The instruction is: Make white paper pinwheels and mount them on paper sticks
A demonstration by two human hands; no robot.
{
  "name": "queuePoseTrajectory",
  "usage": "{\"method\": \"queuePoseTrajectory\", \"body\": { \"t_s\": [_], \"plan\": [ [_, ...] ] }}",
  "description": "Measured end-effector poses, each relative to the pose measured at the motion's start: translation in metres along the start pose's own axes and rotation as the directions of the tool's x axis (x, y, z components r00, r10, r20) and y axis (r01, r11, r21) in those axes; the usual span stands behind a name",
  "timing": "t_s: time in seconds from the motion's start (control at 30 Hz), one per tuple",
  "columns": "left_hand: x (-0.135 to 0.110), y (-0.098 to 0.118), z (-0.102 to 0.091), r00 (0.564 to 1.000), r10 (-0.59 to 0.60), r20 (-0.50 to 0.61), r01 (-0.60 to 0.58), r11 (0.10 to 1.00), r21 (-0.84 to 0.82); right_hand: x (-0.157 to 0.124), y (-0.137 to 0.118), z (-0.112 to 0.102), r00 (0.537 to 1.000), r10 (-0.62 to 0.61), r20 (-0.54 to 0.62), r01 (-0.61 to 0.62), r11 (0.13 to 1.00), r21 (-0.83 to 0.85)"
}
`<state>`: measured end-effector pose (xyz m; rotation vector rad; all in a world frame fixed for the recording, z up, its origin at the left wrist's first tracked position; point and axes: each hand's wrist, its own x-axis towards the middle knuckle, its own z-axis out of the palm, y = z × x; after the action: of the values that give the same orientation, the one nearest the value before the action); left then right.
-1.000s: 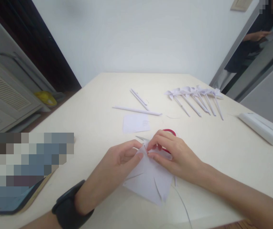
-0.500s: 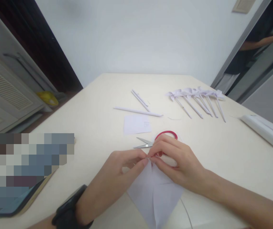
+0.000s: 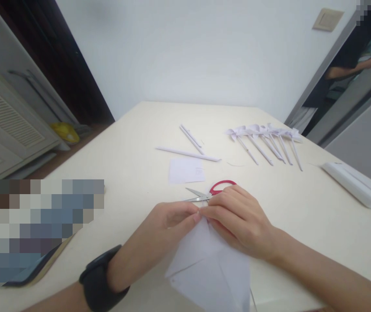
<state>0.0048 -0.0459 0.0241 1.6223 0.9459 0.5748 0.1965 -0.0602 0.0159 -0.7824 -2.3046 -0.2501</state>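
Observation:
Both of my hands meet at the upper corner of a white sheet of paper (image 3: 211, 268) that has creases or cuts in it. My left hand (image 3: 169, 225), with a black watch on its wrist, pinches the sheet's edge between thumb and fingertips. Right beside it, my right hand (image 3: 243, 216) has its fingers closed on the same corner; its thumb is mostly hidden. Just beyond my fingers lie red-handled scissors (image 3: 222, 186) with their blades apart. Behind them is a small white paper piece (image 3: 185, 170).
Rolled paper sticks (image 3: 188, 154) lie mid-table. Several paper pinwheels on sticks (image 3: 263, 132) rest at the back right. A long white box-like object (image 3: 357, 184) sits at the right edge. At left is a pixelated flat device (image 3: 39, 234). A person (image 3: 341, 69) stands beyond the right doorway.
The paper has turned, so its lower part now points more to the right. My right hand has rolled over with its knuckles up. The camera view has shifted slightly.

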Motion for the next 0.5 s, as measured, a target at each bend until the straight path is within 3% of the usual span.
{"method": "queuePoseTrajectory", "body": {
  "t_s": [0.17,0.3,0.5],
  "plan": [
    [0.0003,-0.0009,-0.0002,0.999,0.002,-0.052,-0.007,0.995,-0.096,-0.0012,0.0017,-0.0012,0.999,0.006,0.041,-0.008,0.999,0.044],
    [-0.0008,-0.0029,-0.0015,0.998,0.007,-0.059,-0.014,0.993,-0.119,0.0023,0.0008,-0.0053,0.988,0.143,0.054,-0.153,0.949,0.277],
    [-0.0027,0.0063,0.0011,0.994,0.089,-0.065,-0.078,0.984,0.160,0.0059,-0.0007,-0.0071,0.921,0.345,0.182,-0.389,0.786,0.480]
  ]
}}
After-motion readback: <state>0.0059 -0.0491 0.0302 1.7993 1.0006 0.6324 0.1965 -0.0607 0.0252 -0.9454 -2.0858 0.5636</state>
